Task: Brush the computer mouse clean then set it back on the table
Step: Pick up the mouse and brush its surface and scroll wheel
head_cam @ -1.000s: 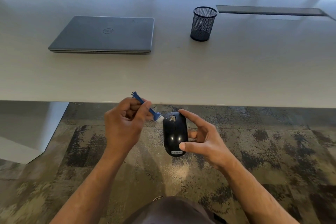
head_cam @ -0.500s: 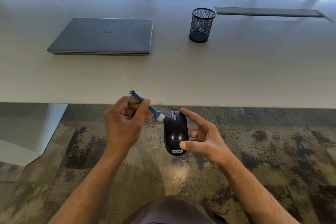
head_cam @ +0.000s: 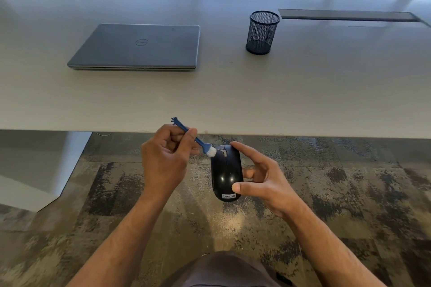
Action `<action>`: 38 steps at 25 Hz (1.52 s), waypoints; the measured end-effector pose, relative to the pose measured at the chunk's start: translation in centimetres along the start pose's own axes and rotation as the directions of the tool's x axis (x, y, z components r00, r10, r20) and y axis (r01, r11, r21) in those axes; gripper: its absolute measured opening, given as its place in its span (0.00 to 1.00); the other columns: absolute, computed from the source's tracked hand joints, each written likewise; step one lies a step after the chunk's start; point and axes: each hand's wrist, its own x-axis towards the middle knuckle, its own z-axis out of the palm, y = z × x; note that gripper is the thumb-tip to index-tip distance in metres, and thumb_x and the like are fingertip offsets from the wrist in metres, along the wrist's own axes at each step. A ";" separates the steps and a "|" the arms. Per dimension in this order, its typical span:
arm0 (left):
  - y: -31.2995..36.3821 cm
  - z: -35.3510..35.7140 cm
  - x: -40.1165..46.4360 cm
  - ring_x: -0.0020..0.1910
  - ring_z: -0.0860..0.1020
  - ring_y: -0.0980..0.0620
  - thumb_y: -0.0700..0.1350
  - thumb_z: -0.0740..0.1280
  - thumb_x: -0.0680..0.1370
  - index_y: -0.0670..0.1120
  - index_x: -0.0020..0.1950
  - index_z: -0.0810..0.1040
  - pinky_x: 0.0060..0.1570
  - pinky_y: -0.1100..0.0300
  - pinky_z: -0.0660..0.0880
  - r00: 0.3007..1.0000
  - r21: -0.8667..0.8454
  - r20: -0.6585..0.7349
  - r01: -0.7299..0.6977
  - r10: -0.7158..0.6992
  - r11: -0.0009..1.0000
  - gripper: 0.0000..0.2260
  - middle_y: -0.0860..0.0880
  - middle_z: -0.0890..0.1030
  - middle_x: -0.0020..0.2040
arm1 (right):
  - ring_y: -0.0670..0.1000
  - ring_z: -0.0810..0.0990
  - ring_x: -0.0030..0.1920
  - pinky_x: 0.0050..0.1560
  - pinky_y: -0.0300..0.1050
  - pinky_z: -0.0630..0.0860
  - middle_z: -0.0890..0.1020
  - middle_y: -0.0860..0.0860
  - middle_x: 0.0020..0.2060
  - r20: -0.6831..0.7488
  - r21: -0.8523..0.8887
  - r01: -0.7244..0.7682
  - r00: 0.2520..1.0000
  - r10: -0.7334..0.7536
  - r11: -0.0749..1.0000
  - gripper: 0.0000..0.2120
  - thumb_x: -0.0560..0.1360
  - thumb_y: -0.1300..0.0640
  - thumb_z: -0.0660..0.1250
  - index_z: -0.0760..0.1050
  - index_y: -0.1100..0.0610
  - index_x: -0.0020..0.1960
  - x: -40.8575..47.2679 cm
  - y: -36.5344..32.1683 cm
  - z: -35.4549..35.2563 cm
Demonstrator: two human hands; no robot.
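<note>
Our right hand (head_cam: 261, 179) pinches the mouse (head_cam: 226, 172) end to end above the carpet, short of the table (head_cam: 233, 100); our left hand (head_cam: 165, 161) grips the brush (head_cam: 205, 145). A hard stroke could knock the mouse loose

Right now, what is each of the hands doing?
Left hand: grips the blue brush, bristles on the mouse.
Right hand: holds the mouse between thumb and fingers.

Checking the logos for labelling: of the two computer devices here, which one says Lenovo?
The black mouse, held in the right hand below the table edge. The closed grey laptop on the table carries a round Dell badge instead.
</note>
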 end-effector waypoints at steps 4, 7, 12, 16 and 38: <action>0.2 -0.7 0.2 0.33 0.85 0.55 0.50 0.72 0.77 0.51 0.45 0.80 0.33 0.56 0.83 0.999 -0.014 -0.029 -0.022 0.021 1.000 0.04 0.54 0.86 0.37 | 0.66 0.84 0.58 0.57 0.73 0.79 0.74 0.52 0.73 -0.012 -0.014 -0.001 1.000 0.000 1.000 0.41 0.65 0.63 0.80 0.70 0.49 0.75 0.0 0.1 0.1; 0.6 -0.1 -0.4 0.33 0.85 0.56 0.51 0.72 0.77 0.52 0.45 0.79 0.32 0.60 0.81 0.998 -0.017 0.029 -0.063 0.064 0.998 0.04 0.54 0.86 0.38 | 0.66 0.84 0.58 0.57 0.73 0.79 0.74 0.55 0.73 0.007 -0.004 0.004 1.000 -0.004 1.000 0.41 0.65 0.64 0.80 0.71 0.49 0.75 0.2 0.1 0.3; -0.2 -0.3 0.2 0.33 0.85 0.56 0.48 0.72 0.78 0.47 0.46 0.80 0.34 0.52 0.83 0.999 0.060 -0.054 0.008 -0.005 0.998 0.05 0.54 0.85 0.37 | 0.66 0.84 0.58 0.56 0.72 0.79 0.73 0.56 0.74 0.001 -0.008 0.006 1.000 -0.006 1.000 0.41 0.65 0.64 0.79 0.70 0.49 0.75 0.0 0.2 0.2; 0.3 -0.5 0.0 0.34 0.85 0.54 0.49 0.72 0.78 0.49 0.46 0.80 0.35 0.52 0.83 0.999 -0.038 -0.037 -0.019 0.017 0.999 0.05 0.53 0.86 0.38 | 0.67 0.84 0.58 0.56 0.73 0.79 0.72 0.55 0.74 0.003 -0.016 -0.008 1.000 0.008 1.000 0.42 0.65 0.64 0.80 0.70 0.50 0.76 0.0 0.3 0.2; 1.5 0.5 -0.5 0.31 0.82 0.62 0.50 0.71 0.77 0.53 0.44 0.79 0.28 0.69 0.76 0.989 0.098 -0.024 -0.145 0.148 0.985 0.04 0.56 0.83 0.34 | 0.66 0.84 0.57 0.54 0.72 0.80 0.71 0.54 0.75 -0.008 -0.057 0.012 1.000 -0.013 0.998 0.41 0.66 0.68 0.78 0.69 0.52 0.76 0.3 0.2 0.3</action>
